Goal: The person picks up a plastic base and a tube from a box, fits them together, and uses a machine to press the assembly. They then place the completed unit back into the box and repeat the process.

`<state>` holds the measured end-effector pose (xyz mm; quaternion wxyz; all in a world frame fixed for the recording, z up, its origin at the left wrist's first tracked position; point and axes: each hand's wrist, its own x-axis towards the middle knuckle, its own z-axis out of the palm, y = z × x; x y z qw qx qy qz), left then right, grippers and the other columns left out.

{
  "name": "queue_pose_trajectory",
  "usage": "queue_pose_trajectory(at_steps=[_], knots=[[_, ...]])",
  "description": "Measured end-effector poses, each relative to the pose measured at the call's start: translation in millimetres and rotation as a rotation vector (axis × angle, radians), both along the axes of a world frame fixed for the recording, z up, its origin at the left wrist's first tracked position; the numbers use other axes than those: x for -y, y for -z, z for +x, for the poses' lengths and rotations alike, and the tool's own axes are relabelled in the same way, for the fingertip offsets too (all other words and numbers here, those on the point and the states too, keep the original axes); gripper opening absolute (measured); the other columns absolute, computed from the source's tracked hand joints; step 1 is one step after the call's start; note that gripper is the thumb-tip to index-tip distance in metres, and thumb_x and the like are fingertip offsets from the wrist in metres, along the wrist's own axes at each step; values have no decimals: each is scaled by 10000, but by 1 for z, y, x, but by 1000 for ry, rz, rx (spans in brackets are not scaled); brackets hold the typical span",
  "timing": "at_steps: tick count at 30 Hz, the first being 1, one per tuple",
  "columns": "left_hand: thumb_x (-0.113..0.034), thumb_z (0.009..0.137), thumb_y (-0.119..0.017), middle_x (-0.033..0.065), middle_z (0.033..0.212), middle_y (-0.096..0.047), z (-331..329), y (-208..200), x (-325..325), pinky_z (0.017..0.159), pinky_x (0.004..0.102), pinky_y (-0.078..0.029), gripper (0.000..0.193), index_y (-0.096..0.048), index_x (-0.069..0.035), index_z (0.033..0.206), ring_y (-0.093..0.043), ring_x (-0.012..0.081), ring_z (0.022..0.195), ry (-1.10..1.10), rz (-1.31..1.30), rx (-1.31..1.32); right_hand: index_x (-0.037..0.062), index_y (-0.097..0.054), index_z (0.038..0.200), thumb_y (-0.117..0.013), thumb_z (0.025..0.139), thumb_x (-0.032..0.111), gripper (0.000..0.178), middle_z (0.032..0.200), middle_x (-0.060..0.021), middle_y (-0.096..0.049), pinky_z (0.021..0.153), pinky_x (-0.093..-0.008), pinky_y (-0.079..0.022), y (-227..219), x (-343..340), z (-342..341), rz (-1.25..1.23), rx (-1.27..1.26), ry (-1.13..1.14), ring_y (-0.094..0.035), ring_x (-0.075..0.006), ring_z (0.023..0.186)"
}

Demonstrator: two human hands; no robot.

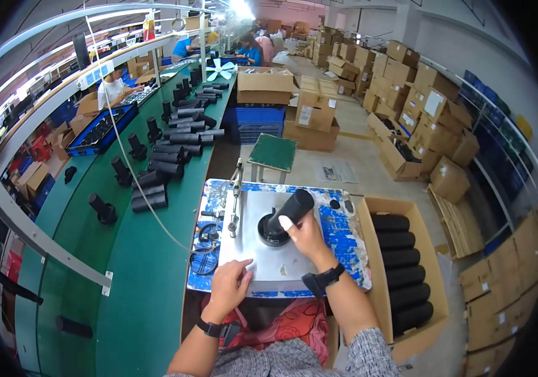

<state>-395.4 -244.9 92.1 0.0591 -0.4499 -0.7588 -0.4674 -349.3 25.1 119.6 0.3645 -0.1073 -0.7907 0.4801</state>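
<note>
My right hand (308,237) is wrapped round a black cylinder (296,205), which leans to the right. The cylinder's lower end meets a round black holder (271,234) on a silver metal plate (281,267); I cannot tell whether the two are joined. My left hand (230,286) rests at the plate's near left edge, holding nothing, its fingers loosely bent and apart. A metal lever clamp (236,198) rises on the plate's left side. Left of the plate, black rings (204,261) lie on the worn blue-and-white board (338,229).
An open carton (374,270) of black cylinders stands close on my right. To the left runs a green bench (134,270) with many black tubes (168,154) and a blue tray (102,129). A green-topped stool (273,152) is ahead. Co-workers (250,50) sit far back; cartons (407,88) are stacked right.
</note>
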Motion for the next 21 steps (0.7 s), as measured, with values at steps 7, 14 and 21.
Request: queue_pose_trajectory(at_steps=[7, 14, 21], knots=[[-85, 901, -733, 102, 806, -613, -1, -4, 1, 689, 414, -471, 250, -727, -27, 1144, -608, 298, 738, -5, -12, -66, -56, -488, 1279, -823, 861, 407, 708, 999, -251, -744, 800, -483, -597, -40, 18, -5, 231, 277, 153, -743, -445, 912], [-78, 891, -734, 98, 810, -612, -4, -3, 1, 692, 415, -467, 242, -732, -31, 1129, -615, 296, 757, 3, -13, -82, -38, -504, 1238, -836, 824, 433, 709, 1001, -277, -735, 811, -514, -591, -40, 10, -7, 257, 291, 124, -730, -475, 926], [-71, 885, -732, 98, 807, -615, -5, -3, 1, 689, 418, -464, 235, -735, -32, 1117, -616, 294, 755, 7, -19, -85, 6, -573, 1262, -914, 746, 376, 721, 1120, -241, -725, 898, -453, -571, -21, 19, -13, 373, 392, 162, -727, -391, 1036]])
